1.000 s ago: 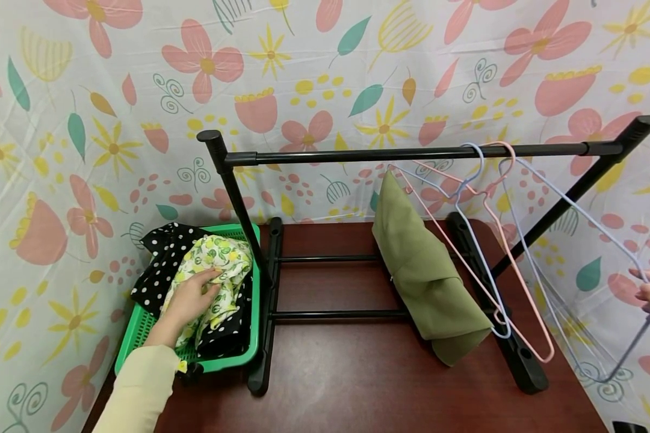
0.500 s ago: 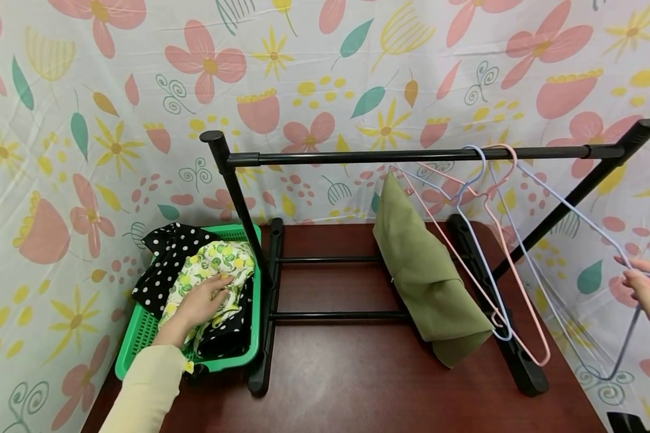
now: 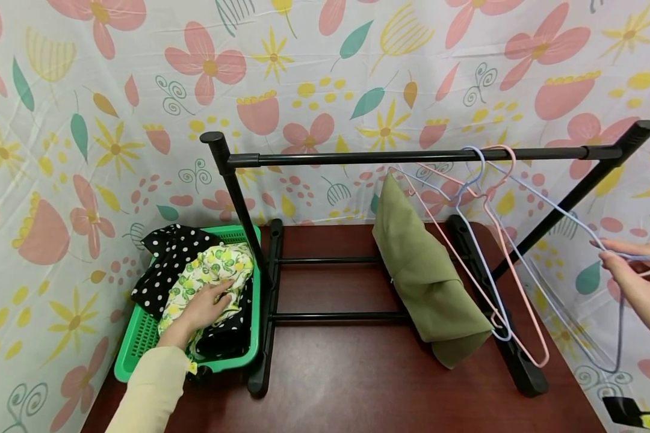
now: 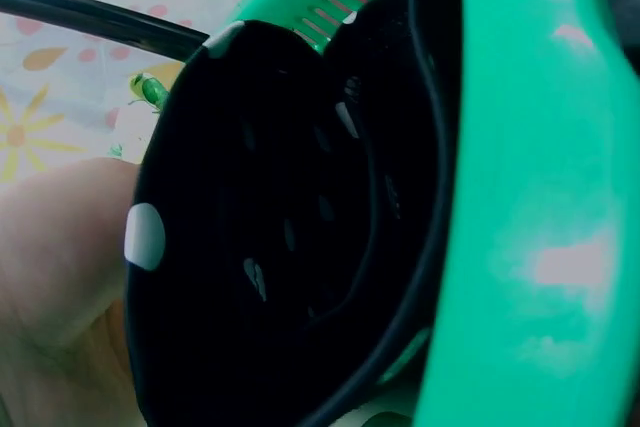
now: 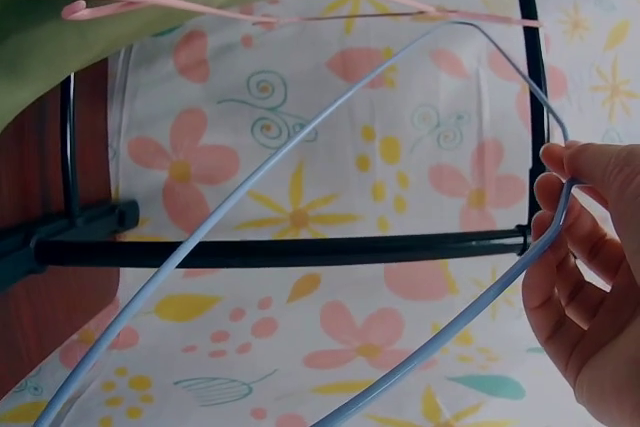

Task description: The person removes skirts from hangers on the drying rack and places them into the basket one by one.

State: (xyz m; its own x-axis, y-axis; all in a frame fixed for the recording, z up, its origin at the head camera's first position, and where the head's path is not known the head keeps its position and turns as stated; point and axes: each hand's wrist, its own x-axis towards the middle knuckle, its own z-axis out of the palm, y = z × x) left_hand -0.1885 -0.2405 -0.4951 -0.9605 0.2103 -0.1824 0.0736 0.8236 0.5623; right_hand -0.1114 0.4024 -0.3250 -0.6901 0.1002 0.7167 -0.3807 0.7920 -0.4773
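My left hand (image 3: 206,307) lies on a white cloth printed with yellow lemons (image 3: 216,264), in a green plastic basket (image 3: 127,349). Its fingers are loosely extended over the cloth. Black polka-dot cloth (image 3: 168,252) lies beside and below it; in the left wrist view, dark dotted folds (image 4: 250,247) hide most of that hand. My right hand (image 3: 639,276) pinches a pale blue hanger (image 3: 552,207) between thumb and fingertips. The hanger is held sideways, and its far corner overlaps the pink hanger (image 3: 520,288) in the head view. The right wrist view shows the thumb and fingers (image 5: 585,162) at the hanger's neck.
A black garment rack (image 3: 357,157) stands on the brown table (image 3: 330,385). Blue and pink hangers hang at its right part. Among them, a folded olive-green garment (image 3: 428,276) hangs slanted. A floral curtain (image 3: 314,78) covers the walls behind and beside.
My right hand has moved left and slightly up, bringing the blue hanger closer to the rack. The left hand has shifted slightly right and down on the lemon-print cloth.
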